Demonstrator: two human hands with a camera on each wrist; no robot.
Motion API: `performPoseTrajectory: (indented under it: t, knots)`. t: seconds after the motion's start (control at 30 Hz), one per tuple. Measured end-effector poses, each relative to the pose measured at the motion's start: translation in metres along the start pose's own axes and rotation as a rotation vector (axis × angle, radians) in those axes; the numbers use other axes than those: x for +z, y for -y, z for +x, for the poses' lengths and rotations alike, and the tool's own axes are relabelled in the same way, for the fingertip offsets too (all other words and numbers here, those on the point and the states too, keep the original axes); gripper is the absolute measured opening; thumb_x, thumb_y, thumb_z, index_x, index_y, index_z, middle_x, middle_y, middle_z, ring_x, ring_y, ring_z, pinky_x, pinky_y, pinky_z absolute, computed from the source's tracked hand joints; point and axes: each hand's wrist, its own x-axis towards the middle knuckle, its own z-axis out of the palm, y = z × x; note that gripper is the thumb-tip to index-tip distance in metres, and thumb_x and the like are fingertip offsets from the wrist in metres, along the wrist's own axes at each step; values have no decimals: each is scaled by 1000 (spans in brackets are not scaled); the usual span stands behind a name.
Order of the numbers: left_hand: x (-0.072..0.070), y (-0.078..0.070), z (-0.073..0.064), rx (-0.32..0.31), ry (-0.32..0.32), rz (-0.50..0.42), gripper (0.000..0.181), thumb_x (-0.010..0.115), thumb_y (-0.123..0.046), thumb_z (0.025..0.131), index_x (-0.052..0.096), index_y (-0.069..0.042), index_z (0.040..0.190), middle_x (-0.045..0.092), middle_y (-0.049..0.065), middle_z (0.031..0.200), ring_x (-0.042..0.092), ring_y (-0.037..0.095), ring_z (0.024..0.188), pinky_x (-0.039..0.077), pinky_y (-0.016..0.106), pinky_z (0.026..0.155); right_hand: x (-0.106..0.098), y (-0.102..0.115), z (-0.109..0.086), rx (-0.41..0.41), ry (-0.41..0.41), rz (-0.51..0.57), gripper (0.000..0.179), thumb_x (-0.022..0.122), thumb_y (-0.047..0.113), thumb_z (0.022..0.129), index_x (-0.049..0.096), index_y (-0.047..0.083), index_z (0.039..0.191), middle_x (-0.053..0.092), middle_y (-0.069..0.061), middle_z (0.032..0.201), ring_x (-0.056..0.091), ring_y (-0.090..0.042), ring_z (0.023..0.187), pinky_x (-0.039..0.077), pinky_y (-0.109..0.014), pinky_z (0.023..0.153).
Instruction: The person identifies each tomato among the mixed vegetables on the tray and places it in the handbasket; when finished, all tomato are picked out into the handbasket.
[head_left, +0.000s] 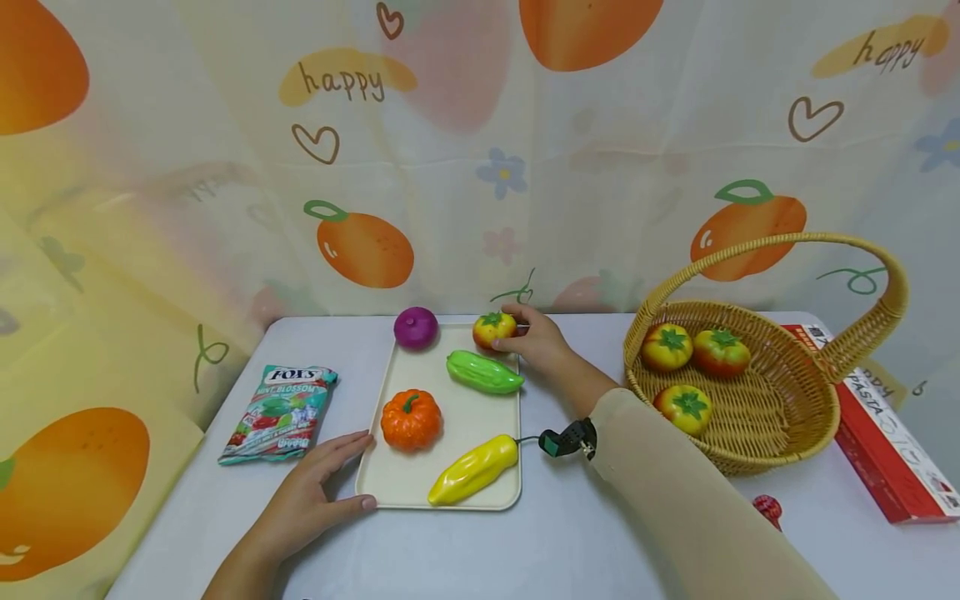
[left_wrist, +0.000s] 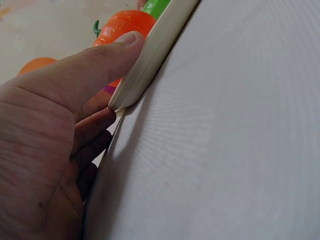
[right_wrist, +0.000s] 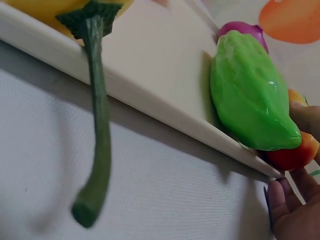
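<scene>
My right hand (head_left: 538,337) pinches a red-and-yellow toy tomato (head_left: 491,331) at the far right corner of the cream tray (head_left: 405,375). In the right wrist view, a green ridged vegetable (right_wrist: 250,95) partly hides that tomato. With thumb and fingers spread and relaxed, my left hand (head_left: 313,487) touches the tray's near left corner; the thumb (left_wrist: 127,47) lies along the rim in the left wrist view. An orange pumpkin (head_left: 412,420), a yellow pepper (head_left: 474,472) with a long dark stem and a purple onion (head_left: 416,328) also sit on the tray, the onion at its far left corner.
A wicker basket (head_left: 787,450) with a tall handle holds three similar tomatoes at the right. Behind it lies a red pasta box (head_left: 877,450). A red lollipop (head_left: 767,507) shows beside my right sleeve. Left of the tray is a candy bag (head_left: 281,414). A printed curtain (head_left: 600,167) hangs behind.
</scene>
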Motion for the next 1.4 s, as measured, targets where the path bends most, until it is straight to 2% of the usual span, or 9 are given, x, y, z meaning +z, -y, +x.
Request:
performPoseTrajectory:
  t: [0.27,0.57,0.9,1.13,1.4]
  knots:
    - [0,1,1,5,-2,-23,84,97,-41,77,63,-17,150,59,4,154,50,39,144,39,71,114,3,-2,0,5,-35,16,68,86,8,91,57,9,152,60,-15,145,59,-31,123,52,-39,107]
    - [0,-1,2,2,1,-23,84,97,-41,77,63,-16,150,59,5,154,50,39,144,40,70,114,0,-1,-3,10,-63,97,67,86,5,90,58,10,151,58,-13,147,58,-32,129,50,-40,113]
    - [0,0,2,1,4,-28,85,97,-40,77,63,-16,151,58,7,154,50,41,144,39,72,114,-11,4,-6,-31,-85,95,65,84,7,92,58,10,151,57,-13,147,61,-33,130,52,-41,111]
    - [1,0,2,6,-2,-16,84,96,-42,78,63,-16,150,59,6,154,51,41,143,39,73,113,-16,18,-15,-23,-99,163,65,83,5,91,58,10,150,56,-12,149,59,-31,130,54,-40,108]
    - [1,0,1,28,-6,-19,83,96,-40,78,63,-15,150,59,7,153,51,41,142,40,72,112,-18,29,-29,-26,-61,234,64,82,0,91,58,7,149,55,-15,147,60,-32,126,51,-39,112]
